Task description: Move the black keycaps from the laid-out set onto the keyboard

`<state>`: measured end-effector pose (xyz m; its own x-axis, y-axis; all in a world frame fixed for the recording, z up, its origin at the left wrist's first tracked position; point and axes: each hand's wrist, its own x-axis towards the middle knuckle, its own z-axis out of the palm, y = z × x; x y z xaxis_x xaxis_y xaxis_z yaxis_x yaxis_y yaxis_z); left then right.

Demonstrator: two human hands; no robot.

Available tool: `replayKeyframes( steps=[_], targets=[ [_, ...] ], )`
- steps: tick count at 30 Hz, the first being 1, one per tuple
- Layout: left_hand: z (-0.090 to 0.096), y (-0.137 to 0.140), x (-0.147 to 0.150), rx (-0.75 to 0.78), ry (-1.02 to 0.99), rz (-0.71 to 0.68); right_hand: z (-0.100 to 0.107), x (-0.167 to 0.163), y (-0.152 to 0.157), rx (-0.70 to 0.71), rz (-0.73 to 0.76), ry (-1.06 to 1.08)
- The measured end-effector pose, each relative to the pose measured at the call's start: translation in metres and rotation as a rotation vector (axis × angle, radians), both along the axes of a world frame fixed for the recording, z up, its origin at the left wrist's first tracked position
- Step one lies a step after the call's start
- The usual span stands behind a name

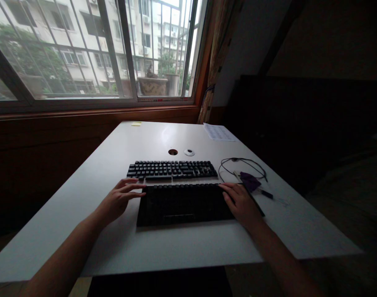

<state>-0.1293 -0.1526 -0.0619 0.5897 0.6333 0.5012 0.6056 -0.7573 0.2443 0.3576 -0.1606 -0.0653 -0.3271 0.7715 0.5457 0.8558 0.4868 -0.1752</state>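
Observation:
A dark, flat keyboard-shaped panel (182, 206) lies on the white table in front of me, with a row of small raised pieces along its far edge. Its surface is too dark to make out well. My left hand (115, 200) is at its left edge, fingers stretched and apart, the tips touching or nearly touching the upper left corner. On the panel's upper right part rests my right hand (237, 200), its fingers extended and lying flat. Just behind the panel is a black keyboard (172, 169) with many keycaps.
To the right lie a coiled black cable (242, 160), a purple cloth-like item (250, 181) and a small dark stick-like tool (266, 193). Farther back are a table hole (172, 152), a round white cover (189, 152), printed paper (219, 133) and a yellow note (136, 123).

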Motion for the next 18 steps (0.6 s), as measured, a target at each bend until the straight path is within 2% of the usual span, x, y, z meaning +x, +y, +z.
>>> replayKeyframes(
  steps=[5, 18],
  targets=[
    [0.0015, -0.0017, 0.0006, 0.030, -0.072, -0.023, 0.0001, -0.0002, -0.0003, -0.006, -0.008, 0.008],
    [0.0023, -0.0025, 0.0033, 0.048, -0.068, -0.028, 0.0017, -0.0010, -0.0014, -0.007, -0.003, 0.030]
  ],
)
